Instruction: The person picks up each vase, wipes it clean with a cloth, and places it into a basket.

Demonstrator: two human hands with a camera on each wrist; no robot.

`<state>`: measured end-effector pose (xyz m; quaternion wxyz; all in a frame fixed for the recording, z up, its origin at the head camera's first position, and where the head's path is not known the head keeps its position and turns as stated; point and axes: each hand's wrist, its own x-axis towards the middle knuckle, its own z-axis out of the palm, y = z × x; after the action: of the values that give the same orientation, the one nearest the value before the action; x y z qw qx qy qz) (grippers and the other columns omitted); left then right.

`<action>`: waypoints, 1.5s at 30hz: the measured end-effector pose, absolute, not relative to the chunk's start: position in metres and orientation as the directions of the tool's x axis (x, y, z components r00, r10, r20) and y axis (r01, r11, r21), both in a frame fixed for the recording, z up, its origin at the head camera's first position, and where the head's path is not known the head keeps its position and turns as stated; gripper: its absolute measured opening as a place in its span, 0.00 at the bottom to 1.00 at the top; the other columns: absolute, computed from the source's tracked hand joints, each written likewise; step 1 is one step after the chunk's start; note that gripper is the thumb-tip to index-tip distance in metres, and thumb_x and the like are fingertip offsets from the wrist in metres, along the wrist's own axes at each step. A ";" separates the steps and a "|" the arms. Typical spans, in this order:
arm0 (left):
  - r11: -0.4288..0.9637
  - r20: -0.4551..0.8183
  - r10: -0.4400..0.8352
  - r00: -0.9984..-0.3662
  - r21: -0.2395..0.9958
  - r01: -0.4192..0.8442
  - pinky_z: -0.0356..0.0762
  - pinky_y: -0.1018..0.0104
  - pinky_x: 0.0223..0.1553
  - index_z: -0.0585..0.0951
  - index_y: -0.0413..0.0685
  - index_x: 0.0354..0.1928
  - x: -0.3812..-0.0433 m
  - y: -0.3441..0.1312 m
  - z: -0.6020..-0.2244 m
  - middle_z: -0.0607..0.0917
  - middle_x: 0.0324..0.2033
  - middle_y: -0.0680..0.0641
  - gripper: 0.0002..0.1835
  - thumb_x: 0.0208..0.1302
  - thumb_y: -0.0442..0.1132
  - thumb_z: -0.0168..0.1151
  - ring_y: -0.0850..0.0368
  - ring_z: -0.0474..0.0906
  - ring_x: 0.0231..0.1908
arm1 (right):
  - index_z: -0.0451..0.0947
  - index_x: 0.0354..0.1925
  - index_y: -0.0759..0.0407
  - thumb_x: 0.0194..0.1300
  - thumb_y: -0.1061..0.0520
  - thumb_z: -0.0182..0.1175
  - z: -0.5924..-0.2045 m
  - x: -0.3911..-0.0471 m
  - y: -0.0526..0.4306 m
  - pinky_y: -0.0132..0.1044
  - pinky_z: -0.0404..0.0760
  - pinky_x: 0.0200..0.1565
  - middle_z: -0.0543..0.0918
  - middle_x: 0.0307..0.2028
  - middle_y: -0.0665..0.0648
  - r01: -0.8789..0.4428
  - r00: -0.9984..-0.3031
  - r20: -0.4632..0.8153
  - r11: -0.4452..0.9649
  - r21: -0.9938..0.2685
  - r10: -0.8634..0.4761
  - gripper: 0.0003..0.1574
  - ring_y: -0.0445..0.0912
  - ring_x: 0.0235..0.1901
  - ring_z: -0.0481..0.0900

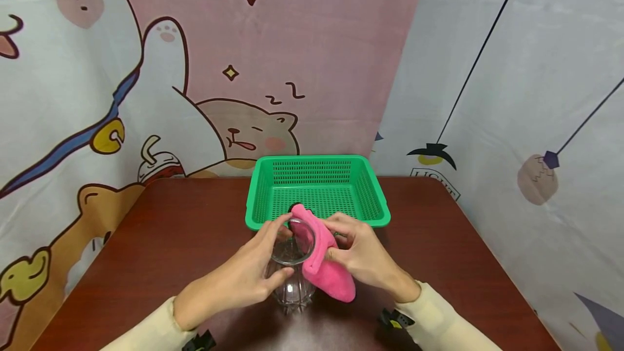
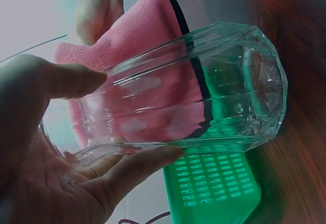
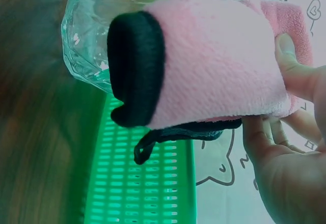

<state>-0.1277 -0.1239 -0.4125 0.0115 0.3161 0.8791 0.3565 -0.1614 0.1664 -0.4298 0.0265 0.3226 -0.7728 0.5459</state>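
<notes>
A clear faceted glass jar (image 2: 239,81) with a round open mouth is held over the table by my left hand (image 1: 244,272); thumb and fingers curl around its upper part. My right hand (image 1: 363,253) pinches a folded pink cloth (image 1: 331,278) with dark edging against the jar's right side, near the rim. In the right wrist view the cloth (image 3: 214,61) is folded over, its black border and a small black loop (image 3: 145,150) hanging toward the basket. Through the glass, the left wrist view shows the cloth behind the jar wall.
A green plastic basket (image 1: 312,162) with slotted sides stands at the back of the brown wooden table (image 1: 195,226), just beyond the hands. Behind the table hangs a cartoon-printed curtain (image 1: 341,58). Dark straps with small devices (image 1: 396,318) sit at the wrists.
</notes>
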 end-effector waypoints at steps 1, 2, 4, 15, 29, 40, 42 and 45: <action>0.547 0.205 0.563 -0.800 0.634 0.547 0.85 0.62 0.59 0.51 0.46 0.95 -0.128 -0.124 -0.413 0.77 0.76 0.43 0.57 0.77 0.40 0.79 0.47 0.82 0.68 | 0.90 0.72 0.52 0.71 0.69 0.80 -0.430 -0.162 0.166 0.39 0.95 0.60 0.91 0.60 0.54 -0.528 -0.789 0.392 0.194 -0.827 -0.473 0.35 0.45 0.62 0.85; 0.548 0.205 0.562 -0.801 0.633 0.547 0.85 0.61 0.59 0.51 0.46 0.95 -0.128 -0.124 -0.413 0.77 0.75 0.44 0.57 0.77 0.39 0.79 0.47 0.82 0.68 | 0.90 0.72 0.53 0.71 0.70 0.80 -0.429 -0.162 0.167 0.39 0.95 0.59 0.91 0.60 0.54 -0.529 -0.787 0.392 0.193 -0.827 -0.477 0.35 0.45 0.62 0.85; 0.550 0.204 0.560 -0.803 0.633 0.545 0.85 0.61 0.59 0.51 0.46 0.95 -0.128 -0.124 -0.412 0.77 0.76 0.44 0.57 0.77 0.39 0.79 0.48 0.83 0.67 | 0.90 0.73 0.53 0.71 0.70 0.80 -0.429 -0.162 0.167 0.38 0.95 0.59 0.90 0.60 0.54 -0.532 -0.782 0.392 0.191 -0.825 -0.484 0.35 0.45 0.62 0.85; 0.555 0.201 0.562 -0.802 0.628 0.546 0.87 0.52 0.67 0.50 0.47 0.95 -0.129 -0.124 -0.412 0.76 0.75 0.45 0.58 0.77 0.40 0.79 0.48 0.82 0.72 | 0.88 0.75 0.55 0.72 0.69 0.80 -0.429 -0.162 0.168 0.38 0.94 0.60 0.88 0.61 0.56 -0.531 -0.770 0.383 0.179 -0.828 -0.510 0.37 0.47 0.63 0.82; 0.548 0.224 0.571 -0.790 0.613 0.570 0.88 0.49 0.67 0.51 0.46 0.95 -0.130 -0.125 -0.411 0.77 0.75 0.43 0.56 0.79 0.40 0.78 0.45 0.82 0.71 | 0.86 0.77 0.54 0.72 0.70 0.79 -0.427 -0.162 0.168 0.39 0.96 0.56 0.86 0.61 0.55 -0.519 -0.770 0.356 0.197 -0.832 -0.529 0.39 0.50 0.63 0.81; 0.552 0.210 0.566 -0.797 0.621 0.556 0.86 0.58 0.61 0.50 0.46 0.95 -0.130 -0.125 -0.411 0.77 0.75 0.43 0.57 0.78 0.40 0.79 0.47 0.82 0.69 | 0.90 0.72 0.52 0.73 0.67 0.79 -0.430 -0.160 0.168 0.38 0.95 0.49 0.84 0.61 0.55 -0.506 -0.778 0.322 0.234 -0.830 -0.540 0.33 0.49 0.58 0.84; 0.552 0.204 0.563 -0.801 0.629 0.548 0.85 0.60 0.59 0.50 0.46 0.95 -0.130 -0.125 -0.411 0.77 0.75 0.44 0.57 0.78 0.40 0.79 0.48 0.82 0.67 | 0.90 0.71 0.52 0.73 0.67 0.79 -0.432 -0.160 0.167 0.37 0.95 0.47 0.84 0.61 0.55 -0.503 -0.779 0.316 0.239 -0.831 -0.541 0.31 0.48 0.55 0.86; 0.552 0.195 0.560 -0.806 0.637 0.538 0.85 0.62 0.57 0.51 0.47 0.95 -0.128 -0.124 -0.411 0.76 0.75 0.44 0.57 0.77 0.40 0.79 0.49 0.83 0.64 | 0.92 0.69 0.52 0.73 0.68 0.78 -0.434 -0.158 0.167 0.36 0.94 0.46 0.84 0.60 0.56 -0.500 -0.780 0.312 0.240 -0.832 -0.542 0.29 0.47 0.53 0.87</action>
<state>-0.1279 -0.1244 -0.4109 0.0155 0.3114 0.8809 0.3562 -0.1582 0.1667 -0.4344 -0.0203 0.3310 -0.7870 0.5202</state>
